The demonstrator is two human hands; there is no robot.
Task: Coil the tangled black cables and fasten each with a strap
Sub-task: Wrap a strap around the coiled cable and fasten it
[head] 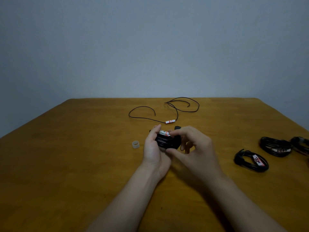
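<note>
My left hand (153, 148) grips a small coil of black cable (164, 141) with a white and red label on top, held just above the table's middle. My right hand (194, 146) pinches the coil's right side, where a black strap (177, 127) sticks up behind the fingers. Farther back lies a loose black cable (177, 108) in open loops, with a white and red label at one point. Three coiled and fastened black cables sit at the right: one (251, 160) nearer me, one (275, 146) behind it, one (301, 144) cut by the frame's edge.
A small translucent roll of tape (135, 144) stands left of my left hand. The brown wooden table (75, 164) ends at a grey wall at the back.
</note>
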